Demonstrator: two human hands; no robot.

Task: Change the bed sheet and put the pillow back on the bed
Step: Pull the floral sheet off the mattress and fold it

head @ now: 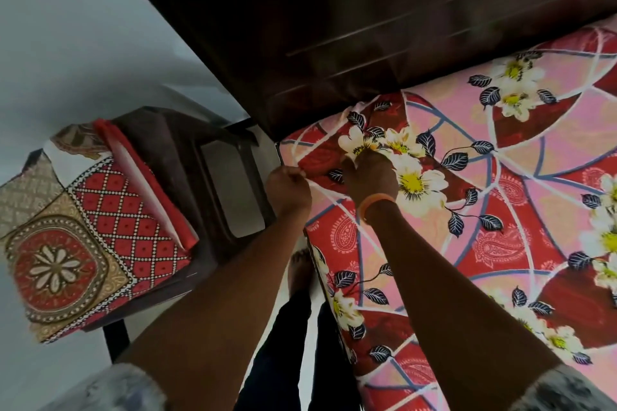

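Observation:
A red and pink floral bed sheet (484, 210) covers the mattress on the right, up to a dark wooden headboard (334, 27). My left hand (288, 188) pinches the sheet's edge at the mattress corner near the headboard. My right hand (372, 177), with an orange band at the wrist, rests on the sheet at that corner with its fingers bent into the fabric. A pillow (83, 237) in a red and beige patterned cover lies on a dark chair to the left.
The dark chair (213, 177) stands close beside the bed at the headboard end. Folded red cloth (147, 177) lies between pillow and chair back. My bare foot (300, 270) stands on pale floor (66, 43) in the narrow gap.

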